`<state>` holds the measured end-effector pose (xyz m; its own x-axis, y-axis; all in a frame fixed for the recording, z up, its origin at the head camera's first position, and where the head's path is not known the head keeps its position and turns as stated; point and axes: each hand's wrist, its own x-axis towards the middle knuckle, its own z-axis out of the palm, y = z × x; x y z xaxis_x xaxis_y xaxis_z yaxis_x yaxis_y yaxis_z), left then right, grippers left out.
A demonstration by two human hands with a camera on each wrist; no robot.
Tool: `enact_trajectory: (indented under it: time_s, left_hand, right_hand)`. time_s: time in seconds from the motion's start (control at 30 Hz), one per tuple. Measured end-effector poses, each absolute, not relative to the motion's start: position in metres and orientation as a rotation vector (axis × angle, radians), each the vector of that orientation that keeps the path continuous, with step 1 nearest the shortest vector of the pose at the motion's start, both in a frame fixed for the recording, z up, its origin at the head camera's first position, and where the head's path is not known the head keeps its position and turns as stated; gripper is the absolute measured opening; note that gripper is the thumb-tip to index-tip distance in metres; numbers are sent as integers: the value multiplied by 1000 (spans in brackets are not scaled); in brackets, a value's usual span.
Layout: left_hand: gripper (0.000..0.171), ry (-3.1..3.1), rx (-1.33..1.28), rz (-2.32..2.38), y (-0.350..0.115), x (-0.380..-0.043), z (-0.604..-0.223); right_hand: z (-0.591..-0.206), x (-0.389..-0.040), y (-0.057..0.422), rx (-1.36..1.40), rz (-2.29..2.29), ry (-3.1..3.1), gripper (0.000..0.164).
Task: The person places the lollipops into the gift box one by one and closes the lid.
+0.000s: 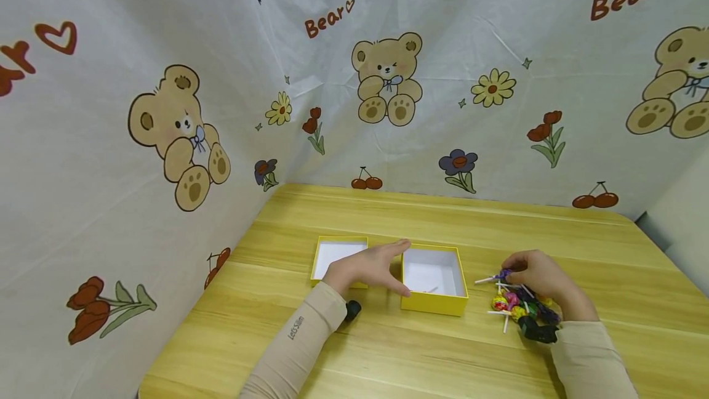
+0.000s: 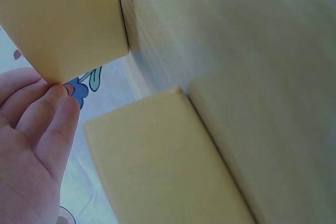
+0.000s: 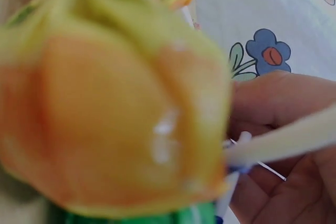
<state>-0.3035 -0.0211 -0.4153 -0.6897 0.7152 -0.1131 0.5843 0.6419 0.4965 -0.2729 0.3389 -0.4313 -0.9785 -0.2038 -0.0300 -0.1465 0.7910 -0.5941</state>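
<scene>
A yellow open box [image 1: 462,305] with a white inside stands mid-table; a short white stick [image 1: 432,290] shows inside near its front wall. My left hand [image 1: 372,268] spans the box's left side, thumb at the near corner and fingers at the far one. In the left wrist view, its fingertips [image 2: 56,92] meet a corner of the yellow box [image 2: 63,19]. My right hand [image 1: 541,271] pinches a purple-wrapped lollipop [image 1: 503,274], its stick pointing left. Beneath that hand lies a pile of lollipops [image 1: 517,311] in bright wrappers. A yellow-orange lollipop [image 3: 115,114] fills much of the right wrist view.
The shallow yellow box lid [image 1: 332,252], white inside, lies left of the box, partly behind my left hand. Black wrist devices [image 1: 537,329] sit below both hands. A printed bear cloth [image 1: 388,153] hangs along the wooden table's [image 1: 388,356] back and left sides.
</scene>
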Motion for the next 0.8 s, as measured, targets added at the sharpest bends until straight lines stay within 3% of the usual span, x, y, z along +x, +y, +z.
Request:
enact_trajectory:
  time_s: [0.8]
  left_hand:
    - [108,2554,1057,629,-21,-304,-415]
  right_hand:
    - [-417,-270,341,-287,-997,2913,22]
